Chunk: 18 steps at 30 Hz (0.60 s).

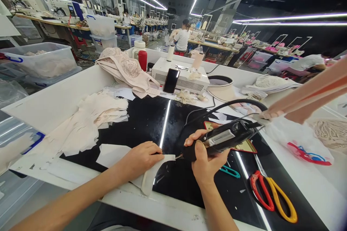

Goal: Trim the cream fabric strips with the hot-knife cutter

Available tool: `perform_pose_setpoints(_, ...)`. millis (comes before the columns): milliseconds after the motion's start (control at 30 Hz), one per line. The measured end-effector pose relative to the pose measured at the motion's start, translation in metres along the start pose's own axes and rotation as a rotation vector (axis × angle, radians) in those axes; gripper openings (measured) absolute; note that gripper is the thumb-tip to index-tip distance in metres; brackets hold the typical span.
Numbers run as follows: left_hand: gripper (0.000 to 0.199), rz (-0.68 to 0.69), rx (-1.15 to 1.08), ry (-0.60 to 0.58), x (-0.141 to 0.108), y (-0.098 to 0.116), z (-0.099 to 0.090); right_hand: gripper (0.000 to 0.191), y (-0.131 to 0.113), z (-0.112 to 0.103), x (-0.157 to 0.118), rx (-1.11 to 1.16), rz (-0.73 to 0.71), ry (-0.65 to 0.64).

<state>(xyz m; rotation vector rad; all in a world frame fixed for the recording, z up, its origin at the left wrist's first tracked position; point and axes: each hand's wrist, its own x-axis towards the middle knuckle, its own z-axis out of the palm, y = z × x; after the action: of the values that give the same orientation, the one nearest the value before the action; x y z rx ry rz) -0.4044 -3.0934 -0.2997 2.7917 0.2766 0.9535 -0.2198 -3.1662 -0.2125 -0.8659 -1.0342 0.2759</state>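
My right hand [207, 158] is wrapped around a black corded hand tool [222, 139] with a bright metal plate on its side. Its thin metal tip points left and meets, or nearly meets, the end of a narrow off-white fabric strip [169, 157]. My left hand [145, 158] has its fingers together on that strip, pressing it near the tip. The rest of the pale fabric piece [149, 182] curves toward me over the table's front edge. A white sheet [112, 155] lies partly under my left wrist.
On the black tabletop [143, 122], a fanned pile of cream fabric pieces [92, 119] lies left. Red-and-yellow-handled scissors [271, 195] and a teal tool [230, 171] lie right. Behind stand a phone [171, 81], white box [184, 75] and red bottle [142, 60]. A cable [233, 103] arches rightward.
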Motion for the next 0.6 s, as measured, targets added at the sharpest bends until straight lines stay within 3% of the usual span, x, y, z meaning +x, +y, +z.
perform_pose_setpoints(233,0.018,-0.026,-0.034,0.055,-0.005,0.003,-0.002,0.049,-0.001,-0.002,0.001,-0.030,0.004,0.027)
perform_pose_setpoints(600,0.018,-0.019,-0.021,0.077,-0.005,0.003,0.006,0.046,0.004,0.023,0.002,-0.014,0.032,0.008)
